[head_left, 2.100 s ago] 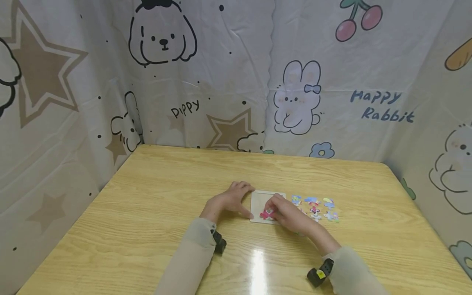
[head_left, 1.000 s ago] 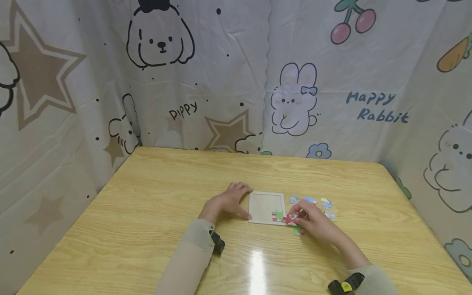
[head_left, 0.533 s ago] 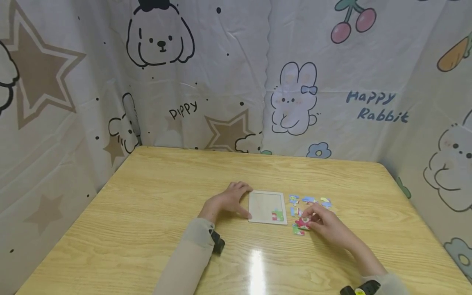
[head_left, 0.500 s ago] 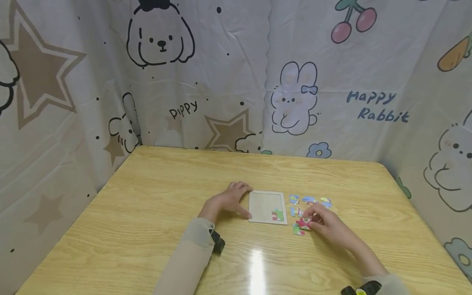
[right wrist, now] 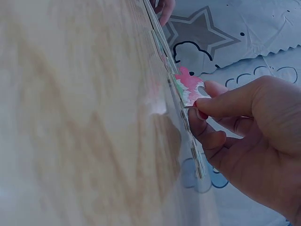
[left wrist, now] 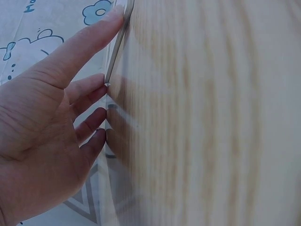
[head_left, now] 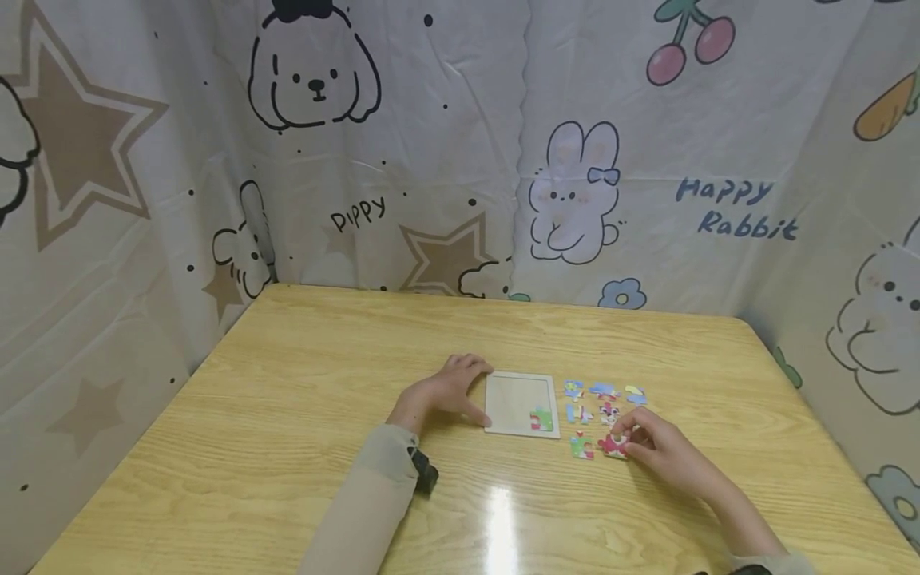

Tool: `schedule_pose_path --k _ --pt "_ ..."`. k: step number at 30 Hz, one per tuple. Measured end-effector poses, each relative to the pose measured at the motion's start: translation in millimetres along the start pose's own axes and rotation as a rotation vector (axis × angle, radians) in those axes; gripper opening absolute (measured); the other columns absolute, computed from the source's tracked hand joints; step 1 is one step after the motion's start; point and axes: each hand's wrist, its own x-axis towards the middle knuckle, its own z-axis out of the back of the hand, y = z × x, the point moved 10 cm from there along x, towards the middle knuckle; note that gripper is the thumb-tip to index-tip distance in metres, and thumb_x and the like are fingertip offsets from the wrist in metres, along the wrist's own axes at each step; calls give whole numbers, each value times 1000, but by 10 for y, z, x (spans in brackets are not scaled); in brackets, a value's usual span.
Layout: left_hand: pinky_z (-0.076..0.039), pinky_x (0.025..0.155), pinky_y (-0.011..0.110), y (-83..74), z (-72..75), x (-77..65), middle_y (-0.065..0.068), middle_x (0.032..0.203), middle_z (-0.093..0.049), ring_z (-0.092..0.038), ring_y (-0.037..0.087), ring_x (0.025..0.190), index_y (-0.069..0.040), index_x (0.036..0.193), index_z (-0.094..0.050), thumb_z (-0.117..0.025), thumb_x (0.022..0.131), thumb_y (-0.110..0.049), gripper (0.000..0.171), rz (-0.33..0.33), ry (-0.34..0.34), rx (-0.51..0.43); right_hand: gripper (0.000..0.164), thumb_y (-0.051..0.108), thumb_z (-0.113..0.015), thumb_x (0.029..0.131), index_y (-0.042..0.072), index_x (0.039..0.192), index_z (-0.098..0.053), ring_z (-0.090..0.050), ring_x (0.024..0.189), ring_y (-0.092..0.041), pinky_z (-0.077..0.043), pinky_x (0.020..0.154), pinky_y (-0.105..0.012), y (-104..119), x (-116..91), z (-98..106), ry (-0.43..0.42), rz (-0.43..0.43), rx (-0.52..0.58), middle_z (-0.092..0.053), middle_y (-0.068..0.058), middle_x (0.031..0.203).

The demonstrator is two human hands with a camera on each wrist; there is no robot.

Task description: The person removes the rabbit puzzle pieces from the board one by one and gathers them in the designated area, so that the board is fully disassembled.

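Note:
In the head view my right hand (head_left: pixel 664 447) pinches a red-pink puzzle piece (head_left: pixel 613 446) between thumb and fingertips, low over the table. The right wrist view shows this puzzle piece (right wrist: pixel 189 85) tilted, its printed side partly visible. My left hand (head_left: pixel 447 393) rests at the left side of a shallow wooden puzzle tray (head_left: pixel 493 403), thumb by the near corner and a finger by the far one. In the left wrist view its thumb and fingertips touch the tray's edge (left wrist: pixel 115 56). One green and red puzzle piece (head_left: pixel 542 419) lies in the tray's near right corner.
Several loose puzzle pieces lie in rows right of the tray, among them a blue one (head_left: pixel 573 389), a face piece (head_left: pixel 608 413) and a green-red one (head_left: pixel 582 447) beside the held piece. A printed curtain (head_left: pixel 431 144) hangs behind the wooden table (head_left: pixel 345 335).
My right hand has carried the red-pink piece from the tray rightward and toward me, down to the near row of loose pieces. The left hand has stayed at the tray.

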Motion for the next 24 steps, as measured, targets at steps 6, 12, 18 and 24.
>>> schedule_pose_path --k 6,12,18,24 --pt "-25 123 48 -9 3 -5 8 157 -31 -23 30 146 -13 150 -36 -83 76 -39 91 8 4 -7 15 -2 -60 92 4 106 -57 -53 78 -1 -49 62 -18 -57 -17 -19 36 -31 10 -58 -7 100" --pt "-25 123 49 -5 1 -1 8 156 -31 -23 30 146 -12 150 -36 -83 76 -38 91 13 4 -11 17 -5 -61 90 5 103 -59 -50 78 0 -47 62 -18 -73 2 12 15 -23 -22 -58 -4 95" --pt "-25 123 49 6 -12 6 8 156 -31 -23 30 146 -13 150 -35 -83 76 -40 92 12 7 1 18 -6 -59 90 4 105 -58 -49 82 2 -48 64 -18 -86 9 -9 63 2 -12 -57 -8 98" --pt "-25 123 48 5 -4 1 8 156 -31 -24 30 145 -13 150 -36 -82 77 -40 91 11 3 1 17 -2 -60 92 5 108 -59 -51 87 9 -50 68 -15 -109 24 -11 68 -6 -26 -59 -9 103"
